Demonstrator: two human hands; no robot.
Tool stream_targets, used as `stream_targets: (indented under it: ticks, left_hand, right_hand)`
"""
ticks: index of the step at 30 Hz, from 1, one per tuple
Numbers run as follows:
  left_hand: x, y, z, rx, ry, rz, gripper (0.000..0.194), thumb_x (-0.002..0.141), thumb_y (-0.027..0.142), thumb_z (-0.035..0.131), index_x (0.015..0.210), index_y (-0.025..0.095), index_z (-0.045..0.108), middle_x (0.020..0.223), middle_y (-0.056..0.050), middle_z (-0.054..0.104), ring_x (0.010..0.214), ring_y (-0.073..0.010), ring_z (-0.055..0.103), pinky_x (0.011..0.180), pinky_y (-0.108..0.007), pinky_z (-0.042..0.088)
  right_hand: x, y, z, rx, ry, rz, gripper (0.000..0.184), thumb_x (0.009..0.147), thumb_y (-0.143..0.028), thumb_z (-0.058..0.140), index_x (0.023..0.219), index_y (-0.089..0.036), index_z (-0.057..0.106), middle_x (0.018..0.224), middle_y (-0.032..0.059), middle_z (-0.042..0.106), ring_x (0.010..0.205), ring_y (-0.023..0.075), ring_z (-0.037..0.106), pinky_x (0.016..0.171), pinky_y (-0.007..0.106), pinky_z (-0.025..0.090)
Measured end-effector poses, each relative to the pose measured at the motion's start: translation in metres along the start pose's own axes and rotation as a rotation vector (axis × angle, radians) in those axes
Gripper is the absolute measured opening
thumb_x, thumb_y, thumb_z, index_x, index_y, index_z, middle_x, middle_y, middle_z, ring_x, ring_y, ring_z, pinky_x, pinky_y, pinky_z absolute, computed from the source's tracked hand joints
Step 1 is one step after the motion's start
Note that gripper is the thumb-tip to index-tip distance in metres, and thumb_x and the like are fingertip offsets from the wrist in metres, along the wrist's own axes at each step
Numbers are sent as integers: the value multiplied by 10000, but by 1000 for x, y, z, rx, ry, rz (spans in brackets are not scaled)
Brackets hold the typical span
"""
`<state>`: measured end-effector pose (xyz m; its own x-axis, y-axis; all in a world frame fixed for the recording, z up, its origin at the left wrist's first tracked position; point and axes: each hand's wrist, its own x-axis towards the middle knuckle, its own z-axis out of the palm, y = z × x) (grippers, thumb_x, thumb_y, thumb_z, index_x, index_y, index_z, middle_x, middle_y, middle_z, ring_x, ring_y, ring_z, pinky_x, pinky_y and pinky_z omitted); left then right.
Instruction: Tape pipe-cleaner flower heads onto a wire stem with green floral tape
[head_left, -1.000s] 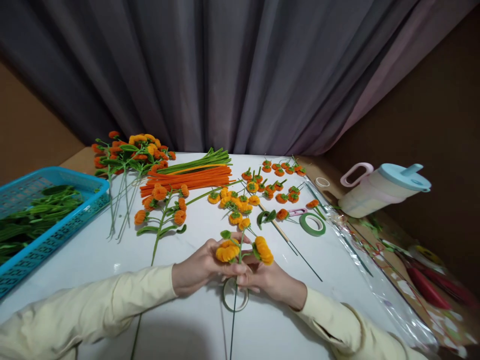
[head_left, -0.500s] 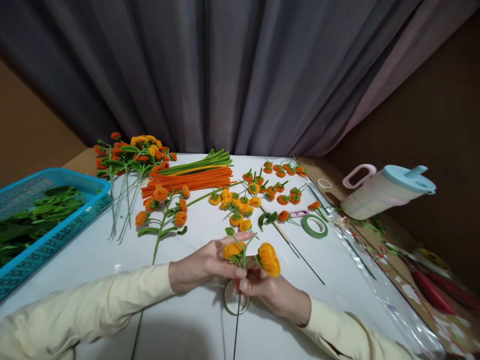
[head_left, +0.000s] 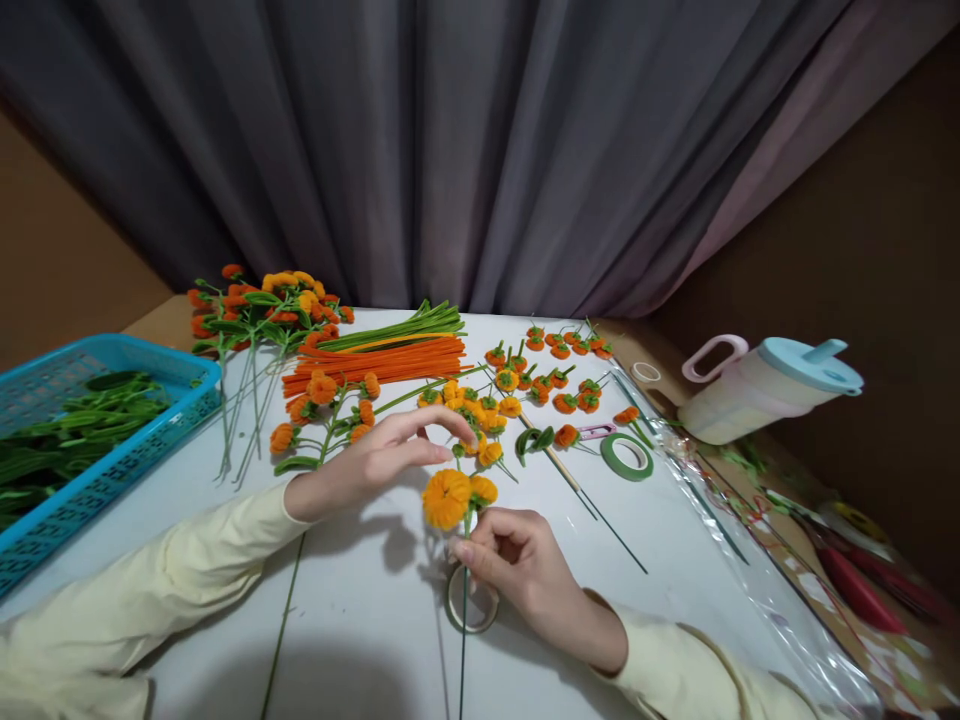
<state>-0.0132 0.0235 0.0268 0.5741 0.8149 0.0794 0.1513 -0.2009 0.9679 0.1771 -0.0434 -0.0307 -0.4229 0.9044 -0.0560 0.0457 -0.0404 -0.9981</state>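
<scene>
My right hand (head_left: 517,565) pinches the thin green stem of a pipe-cleaner flower sprig (head_left: 454,497) with orange-yellow blooms, holding it upright over a tape ring (head_left: 469,606) on the white table (head_left: 360,620). My left hand (head_left: 375,455) has its fingers spread and holds nothing. It reaches toward a cluster of small yellow flower heads (head_left: 472,410) at mid table.
A blue basket (head_left: 90,460) of green leaves stands at the left. Finished orange flower stems (head_left: 255,310), orange and green pipe cleaners (head_left: 382,355), small orange pumpkin-like pieces (head_left: 559,365), a green tape roll (head_left: 626,455), a lidded jug (head_left: 765,385) and a clear wrap (head_left: 757,560) lie around.
My left hand let go of the sprig and moved up and away toward the yellow flower heads. My right hand alone keeps the sprig, which has turned and shifted left.
</scene>
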Motion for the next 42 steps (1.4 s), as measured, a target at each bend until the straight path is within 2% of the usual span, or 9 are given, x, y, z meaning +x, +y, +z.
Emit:
stream_targets:
  ticks: [3,6,10,14,20,26,30,35,42]
  left_hand:
    - [7,14,-5,239,27,101,237,849,273,433,827,169,645,948,-50,629,950,-217,551,843,-293,368]
    - [6,25,-2,527,9,4,273,841,413,523,794,168,634,812,-27,646,781,-186,572,731,-268,369]
    - [0,23,11,717,-62,-29,321,793,505,595,774,187,633,784,-19,653,819,-207,566,746,-282,351]
    - [0,10,18,674,-76,-21,169,798,348,637,738,190,628,773,9,666,787,-173,572,763,-278,347]
    - [0,1,22,744,54,51,191,821,356,630,734,187,647,788,6,669,799,-177,570,819,-326,328]
    - [6,4,21,570,-17,67,91,810,200,639,765,154,704,797,-28,692,793,-173,597,799,-316,376]
    - [13,5,13,316,-113,0,125,783,237,660,768,133,728,803,-44,695,771,-161,611,739,-258,450]
    - [14,9,6,341,-208,-91,216,785,321,639,876,148,732,891,-51,717,833,-181,633,739,-242,467]
    - [12,10,17,411,-51,-73,481,894,475,434,674,139,700,653,-17,661,711,-154,589,668,-219,440]
  right_hand:
    - [-2,-2,3,-44,56,4,380,801,-397,616,542,-175,449,490,-39,449,460,79,378,456,219,300]
    - [-2,-1,5,-80,100,7,377,801,-389,609,536,-174,449,474,-42,438,444,79,375,449,222,298]
    - [-2,4,6,-85,126,7,373,802,-382,603,531,-171,456,457,-45,438,422,75,373,434,217,297]
    - [-3,8,8,-117,158,-18,367,810,-360,590,525,-168,461,449,-49,434,415,71,365,430,211,298]
    - [-6,8,10,-273,234,-92,365,823,-322,573,511,-161,476,449,-47,423,416,69,355,443,215,298]
    - [-5,10,10,-138,212,-32,372,807,-352,603,519,-165,460,433,-55,405,401,59,323,409,205,269]
    - [-3,13,9,28,170,57,362,791,-398,624,552,-163,489,399,-62,405,362,53,308,370,199,239]
    - [-5,16,10,22,223,25,373,792,-385,633,539,-166,468,395,-70,389,365,48,300,372,196,239]
    - [-5,14,16,-35,281,16,378,797,-374,614,521,-166,461,413,-66,378,374,52,302,371,200,234]
